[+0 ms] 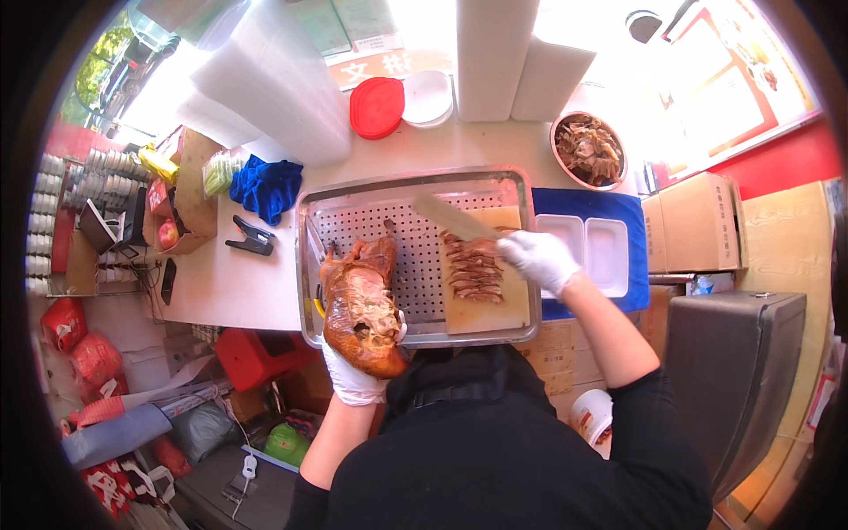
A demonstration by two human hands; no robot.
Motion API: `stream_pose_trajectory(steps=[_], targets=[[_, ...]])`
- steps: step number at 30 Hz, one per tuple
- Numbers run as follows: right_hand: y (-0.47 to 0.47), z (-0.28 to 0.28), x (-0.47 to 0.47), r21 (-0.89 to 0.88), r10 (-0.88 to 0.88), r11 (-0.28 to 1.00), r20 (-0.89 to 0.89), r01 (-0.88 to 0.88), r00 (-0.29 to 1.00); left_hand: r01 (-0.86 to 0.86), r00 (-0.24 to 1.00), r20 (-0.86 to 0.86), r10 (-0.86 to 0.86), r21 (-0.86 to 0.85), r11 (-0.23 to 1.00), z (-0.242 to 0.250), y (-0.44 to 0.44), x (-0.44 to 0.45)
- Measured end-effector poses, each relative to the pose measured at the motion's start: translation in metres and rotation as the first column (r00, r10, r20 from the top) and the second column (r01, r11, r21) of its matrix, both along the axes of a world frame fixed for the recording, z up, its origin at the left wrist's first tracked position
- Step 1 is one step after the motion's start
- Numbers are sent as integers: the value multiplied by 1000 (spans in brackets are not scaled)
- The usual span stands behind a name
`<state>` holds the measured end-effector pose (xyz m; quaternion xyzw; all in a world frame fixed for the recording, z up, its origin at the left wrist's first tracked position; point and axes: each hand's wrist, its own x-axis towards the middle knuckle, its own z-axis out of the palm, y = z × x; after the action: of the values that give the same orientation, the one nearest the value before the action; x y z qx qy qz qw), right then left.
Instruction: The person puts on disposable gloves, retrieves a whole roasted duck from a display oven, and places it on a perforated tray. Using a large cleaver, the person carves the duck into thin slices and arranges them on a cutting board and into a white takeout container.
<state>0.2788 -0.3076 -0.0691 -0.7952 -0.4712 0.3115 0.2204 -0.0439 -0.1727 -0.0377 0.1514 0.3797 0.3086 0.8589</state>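
Observation:
My left hand [351,379], in a thin white glove, holds a roast duck [336,305] from below at its near end. The bird has browned skin and a carved-open patch of pale meat, and lies partly over the near left edge of a perforated metal tray [417,278]. Gloved too, my right hand [542,260] grips the handle of a wide-bladed knife [454,217]. Its blade points left, across the far end of a row of sliced meat [478,275]. These slices lie on a yellowish cutting board [490,321] in the tray's right part.
Right of the tray, white plastic containers [606,258] sit on a blue cloth [637,285]. Behind them stands a bowl of meat pieces [588,149]. Red lids [376,109] and tall white stacks [271,86] line the back. A black clamp [250,237] and bunched blue cloth [266,189] lie left.

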Motion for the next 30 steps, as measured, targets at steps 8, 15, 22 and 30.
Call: stream_pose_trajectory(steps=[8, 15, 22, 30], targets=[[-51, -32, 50, -157, 60, 988, 385, 1, 921, 18, 1000, -11, -18, 43, 999, 7, -6, 6], [-54, -45, 46, 9, -116, 992, 421, 123, 900, 23, 1000, -15, -22, 114, 993, 12, -9, 14], [-52, -38, 37, 72, -218, 976, 417, 207, 882, 44, 987, 151, -54, 65, 997, 4, -8, -2], [52, 3, -78, 418, 120, 856, 411, -304, 904, -28, 986, 165, 27, 1, 1000, -3, -5, 4]])
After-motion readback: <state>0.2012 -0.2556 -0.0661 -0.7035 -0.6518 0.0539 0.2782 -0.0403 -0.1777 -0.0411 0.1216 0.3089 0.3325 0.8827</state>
